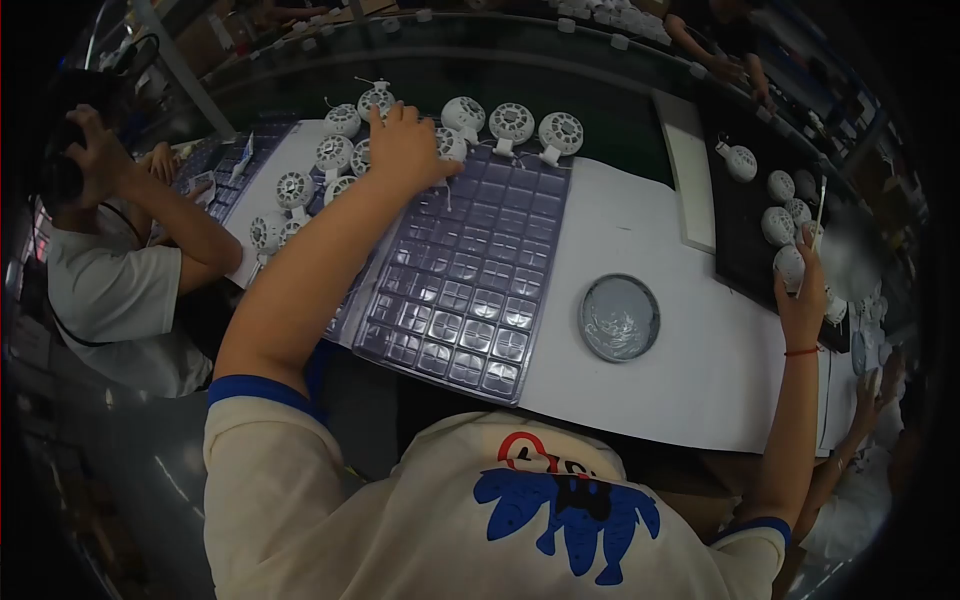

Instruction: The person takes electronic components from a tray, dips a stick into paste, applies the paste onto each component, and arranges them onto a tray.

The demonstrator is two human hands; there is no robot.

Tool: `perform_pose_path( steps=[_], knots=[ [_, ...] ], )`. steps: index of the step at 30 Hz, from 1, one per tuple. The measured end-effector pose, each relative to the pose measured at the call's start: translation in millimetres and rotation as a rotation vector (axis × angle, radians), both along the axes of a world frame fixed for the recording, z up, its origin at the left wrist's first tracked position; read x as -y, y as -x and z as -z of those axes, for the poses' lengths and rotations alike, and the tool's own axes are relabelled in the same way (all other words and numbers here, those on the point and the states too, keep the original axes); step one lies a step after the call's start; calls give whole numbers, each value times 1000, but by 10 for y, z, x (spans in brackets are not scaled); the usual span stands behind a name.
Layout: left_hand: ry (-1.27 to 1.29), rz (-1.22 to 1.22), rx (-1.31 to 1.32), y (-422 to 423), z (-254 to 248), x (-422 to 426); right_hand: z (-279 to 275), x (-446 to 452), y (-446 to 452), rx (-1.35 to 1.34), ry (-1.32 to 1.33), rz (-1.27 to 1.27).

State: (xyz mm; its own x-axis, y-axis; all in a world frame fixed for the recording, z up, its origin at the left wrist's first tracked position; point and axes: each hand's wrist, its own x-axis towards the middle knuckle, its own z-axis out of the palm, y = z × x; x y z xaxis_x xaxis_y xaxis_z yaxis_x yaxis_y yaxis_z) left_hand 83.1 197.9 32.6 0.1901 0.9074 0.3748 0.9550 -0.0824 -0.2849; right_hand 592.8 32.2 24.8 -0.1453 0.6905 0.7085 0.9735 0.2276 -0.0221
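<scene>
We see the white fan units (512, 125) grouped along the far edge of the clear plastic tray (455, 270) and to its left, with 3 of them in a row just right of the left hand (405, 150). More units (776, 226) sit on the dark board (735, 225) at the right. Our left hand is over the group with fingers moderately spread and the thumb out to the side; the palm hides what lies beneath, so we cannot tell whether it grips a unit or only rests on it. Our right hand (805, 300) is narrow, fingertips drawn together on a thin white stick (821, 205), with a unit beside the thumb.

We judge the units light and stiff, with smooth shells that could roll or slip under a careless push. The slotted fronts look like the delicate part, and the fine wires could snag. We would take hold around the round rim or by the short neck, keeping fingertips off the slots. The stick should weigh little and might flex, so a light pinch suits it. The tray looks thin and bendy, best lifted by opposite edges. The shallow round dish (582, 318) rests on white paper (700, 350).
</scene>
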Motion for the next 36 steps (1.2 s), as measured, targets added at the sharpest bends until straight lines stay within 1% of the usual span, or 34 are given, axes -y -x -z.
perform_pose_path(
  steps=[2,5,6,8,9,10,12,13,14,15,17,18,20,22,25,26,27,28,29,30,31,32,34,36],
  knots=[
    [67,4,8,-11,-9,-20,-30,27,67,-5,-90,-88],
    [29,-3,-1,-47,-5,8,-88,121,267,-106,-104,-179],
    [-28,72,51,-85,-26,64,-99,157,358,-109,-108,-184],
    [-187,353,251,-292,-62,276,-130,234,618,-202,-108,-356],
    [-56,508,453,-460,-130,480,-157,277,781,-207,-109,-357],
    [80,657,655,-649,-195,724,-189,324,963,-211,-105,-435],
    [431,831,996,-983,-174,1180,-191,397,1235,-219,-48,-582],
    [571,901,1145,-1105,-173,1394,-208,422,1371,-222,-45,-581],
    [718,971,1296,-1190,-185,1551,-237,455,1515,-220,-15,-656],
    [733,979,1302,-1232,-206,1642,-257,503,1648,-217,18,-722],
    [890,901,1470,-1343,-174,1789,-321,550,1836,-205,77,-776],
    [929,856,1662,-1381,-108,1784,-358,579,1896,-208,116,-720],
    [1042,762,1830,-1319,-128,1806,-386,595,1873,-302,100,-792],
    [987,736,1942,-1204,-173,1813,-379,612,1740,-378,82,-823],
    [985,701,1980,-924,-51,1719,-269,725,1520,-560,131,-720],
    [911,624,2071,-823,28,1699,-171,787,1494,-562,134,-711],
    [827,542,2155,-735,87,1671,-65,848,1471,-646,236,-667],
    [833,536,2154,-664,119,1638,-3,881,1444,-731,338,-623],
    [849,529,2355,-601,148,1614,19,890,1407,-735,342,-621],
    [858,516,2558,-547,177,1598,40,903,1372,-649,431,-642],
    [899,589,2463,-512,203,1575,60,912,1352,-561,518,-661],
    [903,581,2464,-475,227,1572,88,909,1345,-565,523,-659],
    [966,661,2534,-424,260,1579,154,889,1334,-637,575,-726],
    [953,634,2542,-414,274,1586,193,869,1357,-671,580,-741]
  ],
)
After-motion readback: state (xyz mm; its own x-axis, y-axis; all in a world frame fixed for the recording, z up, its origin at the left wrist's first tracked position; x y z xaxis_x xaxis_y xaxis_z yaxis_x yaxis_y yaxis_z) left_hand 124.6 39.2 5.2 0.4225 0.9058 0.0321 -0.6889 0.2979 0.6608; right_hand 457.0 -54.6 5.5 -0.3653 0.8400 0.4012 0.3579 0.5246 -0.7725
